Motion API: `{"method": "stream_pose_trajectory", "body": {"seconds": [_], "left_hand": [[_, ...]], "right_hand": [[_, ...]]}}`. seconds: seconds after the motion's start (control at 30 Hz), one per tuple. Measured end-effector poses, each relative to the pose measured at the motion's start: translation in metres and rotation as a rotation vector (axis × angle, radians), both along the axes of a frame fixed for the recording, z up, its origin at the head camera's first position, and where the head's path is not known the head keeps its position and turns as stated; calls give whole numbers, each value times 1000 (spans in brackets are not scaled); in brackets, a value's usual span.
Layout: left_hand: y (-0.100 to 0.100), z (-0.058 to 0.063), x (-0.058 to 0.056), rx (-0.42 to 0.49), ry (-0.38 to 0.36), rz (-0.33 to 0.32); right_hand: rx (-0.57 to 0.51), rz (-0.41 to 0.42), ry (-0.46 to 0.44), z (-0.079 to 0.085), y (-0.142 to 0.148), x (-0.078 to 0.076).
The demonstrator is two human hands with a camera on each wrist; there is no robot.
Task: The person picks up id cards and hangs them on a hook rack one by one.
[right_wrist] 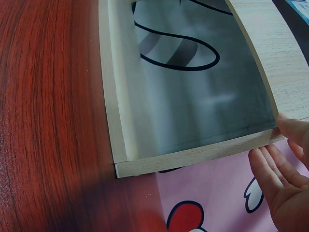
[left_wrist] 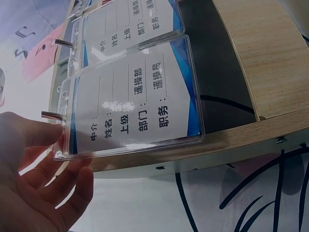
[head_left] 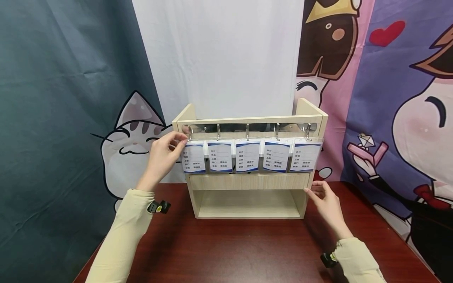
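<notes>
A pale wooden rack [head_left: 247, 182] stands on the table with a row of metal hooks along its upper front. From the hooks hang several clear badge holders, each with a white and blue printed card. My left hand [head_left: 165, 157] pinches the upper outer corner of the leftmost badge holder [left_wrist: 130, 99] between thumb and fingers, just beside its hook [left_wrist: 52, 115]. Part of the fingers is hidden behind the clear plastic. At the lower right, my right hand [head_left: 327, 206] grips the edge of the rack's side panel [right_wrist: 207, 149], thumb in front and fingertips on the outer face.
The dark red table [head_left: 247, 251] extends in front of the rack. A white curtain [head_left: 226, 59] hangs behind it, with a green cloth [head_left: 63, 118] to the left and a cartoon-printed cloth [head_left: 375, 102] to the right. The rack has a low open compartment [head_left: 247, 204].
</notes>
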State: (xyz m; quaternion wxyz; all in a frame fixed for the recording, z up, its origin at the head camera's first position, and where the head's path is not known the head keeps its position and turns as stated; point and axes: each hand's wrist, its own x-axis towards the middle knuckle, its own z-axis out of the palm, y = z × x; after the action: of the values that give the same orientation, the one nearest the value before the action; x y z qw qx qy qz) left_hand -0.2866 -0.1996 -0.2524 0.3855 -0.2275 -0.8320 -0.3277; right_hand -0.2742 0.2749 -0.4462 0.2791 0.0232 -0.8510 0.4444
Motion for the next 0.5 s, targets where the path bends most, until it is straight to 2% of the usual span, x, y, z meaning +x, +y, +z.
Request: {"method": "stream_pose_trajectory", "body": {"seconds": [0.5], "left_hand": [[-7,1,3,13,-27,-12]], "right_hand": [[-2,2,-3,2,-1,1]]}}
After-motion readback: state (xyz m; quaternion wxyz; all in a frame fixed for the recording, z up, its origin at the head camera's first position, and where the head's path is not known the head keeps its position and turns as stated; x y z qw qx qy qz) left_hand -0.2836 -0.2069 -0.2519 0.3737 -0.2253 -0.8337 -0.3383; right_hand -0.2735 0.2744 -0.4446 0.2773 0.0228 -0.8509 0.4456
